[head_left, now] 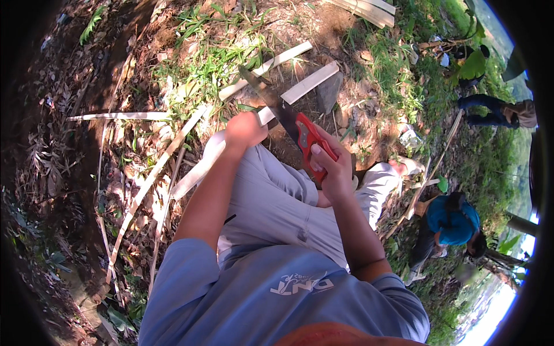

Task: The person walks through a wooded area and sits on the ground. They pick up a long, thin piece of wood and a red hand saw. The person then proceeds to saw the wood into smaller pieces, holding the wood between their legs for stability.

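Note:
A long pale strip of split wood or bamboo [311, 82] runs slantwise from beside my left thigh to a grey stone ahead. My left hand [245, 129] is closed round it near my left knee. In my right hand [336, 166] is a handsaw [284, 113], gripped by its red handle. Its dark blade lies across the strip, just right of my left hand, with the tip pointing away to the left. Whether the teeth have cut into the strip is too small to tell. The strip's far end rests on or beside the stone [330, 93].
Other pale strips lie on the leafy ground, one [285, 60] just beyond the saw and a long one [153, 173] to my left. A strip bundle [369, 11] lies at the far edge. To the right are a long pole [433, 167] and a person in teal [456, 219].

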Demonstrator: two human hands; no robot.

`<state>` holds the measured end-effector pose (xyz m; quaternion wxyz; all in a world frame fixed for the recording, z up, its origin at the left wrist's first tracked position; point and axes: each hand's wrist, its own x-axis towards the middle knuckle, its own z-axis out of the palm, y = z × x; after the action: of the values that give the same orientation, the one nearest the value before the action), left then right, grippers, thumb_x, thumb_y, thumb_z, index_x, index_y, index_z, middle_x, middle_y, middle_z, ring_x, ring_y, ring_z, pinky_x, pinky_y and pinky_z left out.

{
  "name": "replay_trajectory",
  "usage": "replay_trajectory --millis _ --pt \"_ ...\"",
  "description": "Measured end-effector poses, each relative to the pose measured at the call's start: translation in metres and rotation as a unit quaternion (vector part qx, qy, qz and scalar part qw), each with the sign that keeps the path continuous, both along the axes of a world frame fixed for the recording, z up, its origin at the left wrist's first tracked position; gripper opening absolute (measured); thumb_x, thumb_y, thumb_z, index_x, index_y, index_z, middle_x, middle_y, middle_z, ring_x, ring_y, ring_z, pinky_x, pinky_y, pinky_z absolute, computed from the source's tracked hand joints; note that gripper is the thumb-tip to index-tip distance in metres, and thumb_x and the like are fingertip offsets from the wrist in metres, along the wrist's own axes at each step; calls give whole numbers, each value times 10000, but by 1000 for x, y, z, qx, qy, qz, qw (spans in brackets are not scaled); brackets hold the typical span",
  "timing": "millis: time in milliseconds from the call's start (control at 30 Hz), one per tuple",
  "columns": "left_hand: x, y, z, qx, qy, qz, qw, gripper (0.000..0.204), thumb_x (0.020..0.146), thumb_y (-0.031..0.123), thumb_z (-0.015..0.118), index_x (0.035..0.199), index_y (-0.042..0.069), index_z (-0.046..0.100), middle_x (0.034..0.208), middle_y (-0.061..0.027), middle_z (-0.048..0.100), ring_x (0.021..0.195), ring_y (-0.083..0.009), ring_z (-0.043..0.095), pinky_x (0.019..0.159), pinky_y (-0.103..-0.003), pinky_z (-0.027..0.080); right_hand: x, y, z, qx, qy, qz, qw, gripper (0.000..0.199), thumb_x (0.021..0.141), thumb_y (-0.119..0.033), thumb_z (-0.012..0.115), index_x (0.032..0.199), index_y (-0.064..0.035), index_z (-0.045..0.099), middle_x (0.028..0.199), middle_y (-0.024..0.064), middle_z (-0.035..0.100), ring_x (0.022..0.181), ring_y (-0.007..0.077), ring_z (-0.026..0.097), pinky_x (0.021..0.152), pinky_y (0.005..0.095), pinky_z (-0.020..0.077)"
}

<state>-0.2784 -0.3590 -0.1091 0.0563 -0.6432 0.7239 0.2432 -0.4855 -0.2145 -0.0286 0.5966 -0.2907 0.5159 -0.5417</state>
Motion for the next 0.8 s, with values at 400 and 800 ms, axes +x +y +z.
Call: replay_trajectory --millis 400,800 --pt "4 -4 -9 16 -5 -20 1000 369 842 279 680 1073 11 789 1082 -231 775 1030 -394 757 943 -473 610 15 -80 -59 -154 236 10 959 401 1042 -190 706 1384 18 676 1055 93 782 916 76 656 809 262 539" --pt "5 -8 -6 46 -6 -8 999 359 841 270 710 1076 12 796 1148 -221 766 1085 -373 743 979 -446 594 14 -66 -82 -184 277 6 943 383 1044 -134 676 1410 -22 674 1040 105 790 821 64 639 725 262 531"
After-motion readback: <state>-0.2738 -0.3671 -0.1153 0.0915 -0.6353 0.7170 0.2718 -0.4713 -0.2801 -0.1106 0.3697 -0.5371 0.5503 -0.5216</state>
